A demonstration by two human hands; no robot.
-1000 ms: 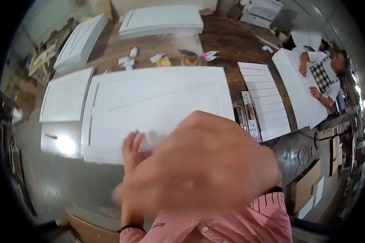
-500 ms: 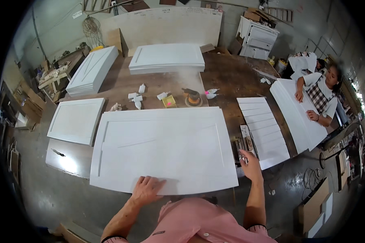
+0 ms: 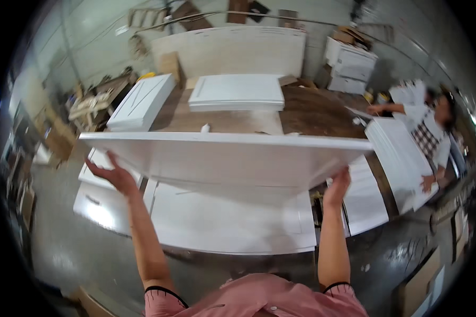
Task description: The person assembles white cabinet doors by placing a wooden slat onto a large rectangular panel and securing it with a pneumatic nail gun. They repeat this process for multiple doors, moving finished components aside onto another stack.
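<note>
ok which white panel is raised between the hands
The large tilted panel, its near face showing between the left hand and right hand; the lower panel and back stack lie flat.

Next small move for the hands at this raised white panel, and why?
I'd probably close the left hand more firmly on the left side of the raised white panel. Its fingers look spread there, the right hand is at the opposite side, and the panel is tilted above another white panel, so a surer hold seems wise.
</note>
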